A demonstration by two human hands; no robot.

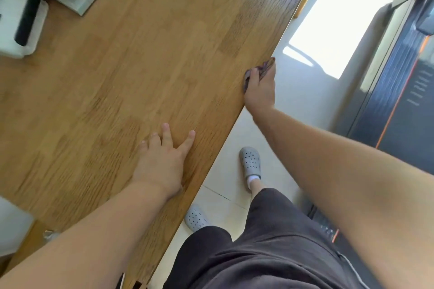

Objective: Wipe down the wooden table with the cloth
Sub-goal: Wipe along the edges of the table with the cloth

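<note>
A white appliance (22,10) sits far left, grey clogs (250,163) stand on pale floor tiles (303,91), and a dark treadmill (404,91) stands right.

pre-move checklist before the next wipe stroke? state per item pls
1. Cloth gripped by right hand: ok.
2. Cloth on the wooden table: ok, at its right edge, partly overhanging.
3. Left hand flat on the tabletop, fingers spread, apart from the cloth: ok.
4. Obstacles for a leftward stroke: white appliance stands only at the far left corner: ok.
5. Which areas are already wiped: cannot tell.
6. Cloth damp or dry: cannot tell.
</note>
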